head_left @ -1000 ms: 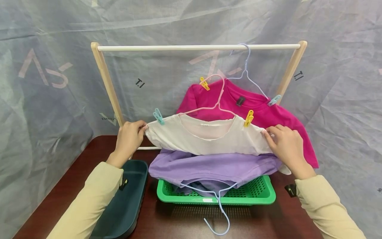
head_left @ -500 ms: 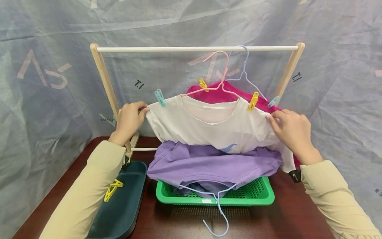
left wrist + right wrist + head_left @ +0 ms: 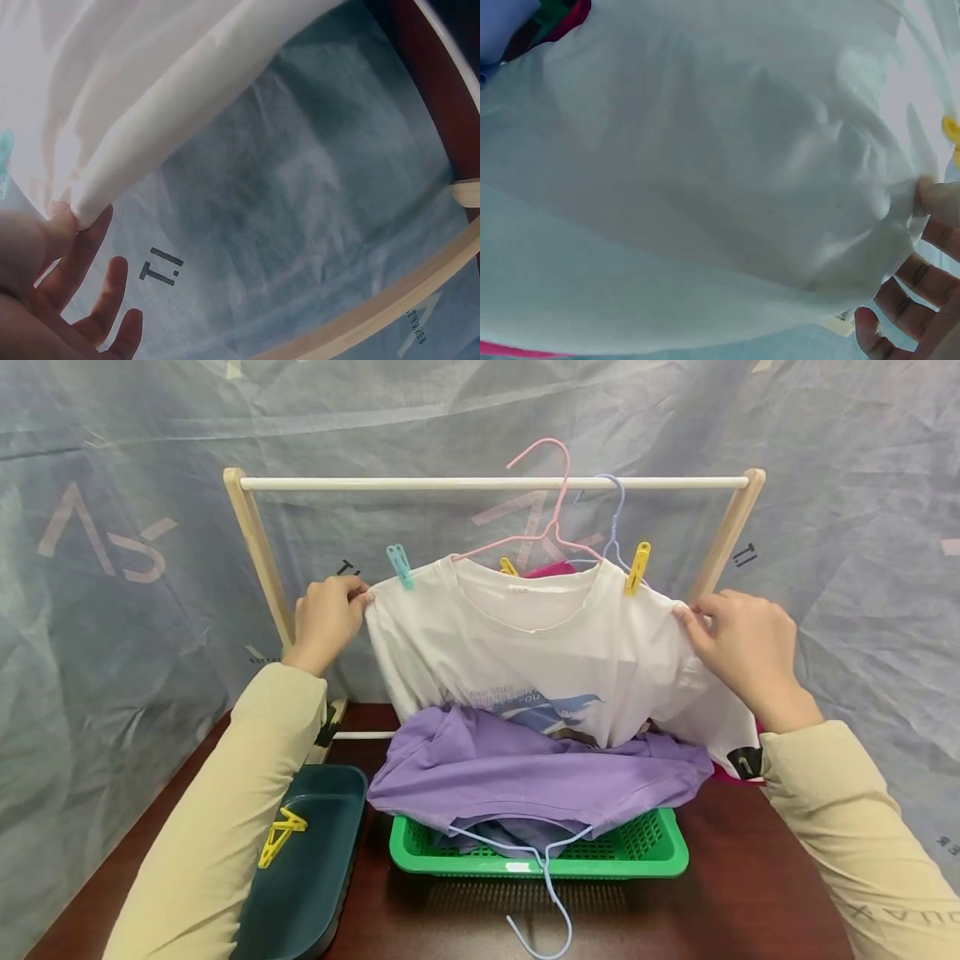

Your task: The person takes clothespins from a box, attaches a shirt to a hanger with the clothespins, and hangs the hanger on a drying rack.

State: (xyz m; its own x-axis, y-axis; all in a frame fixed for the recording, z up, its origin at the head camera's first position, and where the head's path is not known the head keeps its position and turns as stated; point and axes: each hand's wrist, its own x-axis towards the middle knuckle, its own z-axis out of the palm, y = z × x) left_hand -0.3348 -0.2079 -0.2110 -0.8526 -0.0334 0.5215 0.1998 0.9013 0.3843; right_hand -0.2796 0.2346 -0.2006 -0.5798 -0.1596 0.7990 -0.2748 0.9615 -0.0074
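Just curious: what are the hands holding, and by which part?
The white shirt, pinched at its outer shoulders by the left hand and right hand.

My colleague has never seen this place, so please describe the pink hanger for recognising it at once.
Find the white-barred rack. In front of it, the left hand and the right hand hold a white shirt, and the pink hanger shows above its neckline. Only this hanger is pink: the rear hanger and the front hanger, in the purple shirt, are pale blue.
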